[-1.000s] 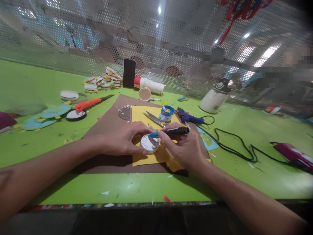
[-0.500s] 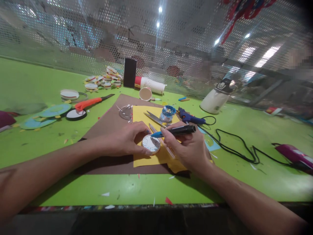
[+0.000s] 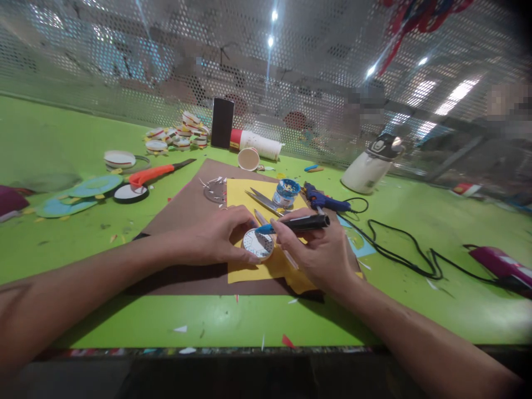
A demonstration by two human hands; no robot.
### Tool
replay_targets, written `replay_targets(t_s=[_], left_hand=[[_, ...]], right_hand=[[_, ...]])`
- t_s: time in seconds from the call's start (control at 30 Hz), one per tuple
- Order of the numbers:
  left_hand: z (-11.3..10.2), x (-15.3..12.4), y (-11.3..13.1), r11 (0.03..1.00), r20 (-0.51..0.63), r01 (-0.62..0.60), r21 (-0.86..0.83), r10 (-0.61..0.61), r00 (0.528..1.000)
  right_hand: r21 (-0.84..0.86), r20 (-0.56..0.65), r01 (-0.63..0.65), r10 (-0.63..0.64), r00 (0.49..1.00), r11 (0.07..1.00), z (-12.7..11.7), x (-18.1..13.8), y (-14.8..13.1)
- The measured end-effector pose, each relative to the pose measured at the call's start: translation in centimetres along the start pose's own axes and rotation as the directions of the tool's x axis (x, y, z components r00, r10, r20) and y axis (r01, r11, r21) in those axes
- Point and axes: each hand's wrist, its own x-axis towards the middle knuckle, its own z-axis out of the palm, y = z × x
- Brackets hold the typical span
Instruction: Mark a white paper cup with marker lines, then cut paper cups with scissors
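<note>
A small white disc (image 3: 258, 246) with dark marks drawn over its face rests on a yellow sheet (image 3: 239, 272). Thumb and fingers of my left hand (image 3: 226, 235) grip its left edge. Between the fingers of my right hand (image 3: 318, 244) is a marker (image 3: 301, 224) with a black barrel and a blue front end, its tip at the top of the disc. Under my right hand lies a pencil (image 3: 261, 218), partly covered. Just beyond are open scissor blades (image 3: 266, 201) and a small blue-stained jar (image 3: 286, 193).
A brown sheet (image 3: 183, 208) lies under the yellow one. To the right are a blue glue gun (image 3: 328, 200), a black cord (image 3: 415, 270) and a white bottle (image 3: 368, 169). At left sit an orange-handled knife (image 3: 152, 174) and blue-green discs (image 3: 95, 187). A phone (image 3: 222, 123) stands behind.
The marker's tip has shifted very slightly left on the disc, and its rear end has dipped a little. My left hand keeps its hold; the whole view has drifted slightly.
</note>
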Motion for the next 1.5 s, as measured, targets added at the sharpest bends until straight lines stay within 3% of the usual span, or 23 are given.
replay_targets(t_s=[0.33,0.5,0.67,0.77,0.9,1.1,1.5], left_hand=[[0.1,0.1,0.0,1.000,0.002,0.001,0.002,-0.001,1.000],[0.0,0.0,0.2,1.000,0.005,-0.005,0.011,0.005,1.000],[0.1,0.0,0.1,0.999,0.002,0.014,0.031,-0.014,1.000],[0.0,0.1,-0.2,0.999,0.013,-0.039,0.021,0.039,0.999],[-0.3,0.1,-0.3,0.993,0.049,-0.119,0.003,0.119,0.992],[-0.3,0.0,-0.1,0.995,0.034,-0.101,-0.011,0.102,0.994],[0.1,0.3,-0.9,0.993,0.008,-0.112,-0.046,0.113,0.994]], right_hand=[[-0.004,0.003,-0.011,0.011,1.000,1.000,0.1,0.0,0.0],[0.018,0.062,-0.034,0.033,0.998,0.999,0.0,-0.2,0.1],[-0.056,0.119,0.057,-0.050,0.992,0.997,-0.3,-0.1,-0.7],[-0.085,0.125,0.099,-0.088,0.988,0.991,-0.3,0.0,-1.0],[-0.067,0.095,0.079,-0.073,0.993,0.995,-0.3,-0.1,-0.8],[-0.023,-0.069,0.065,-0.067,0.995,0.998,-0.5,-0.2,-0.5],[-0.059,-0.005,0.025,-0.025,1.000,0.998,-0.1,0.2,-0.5]])
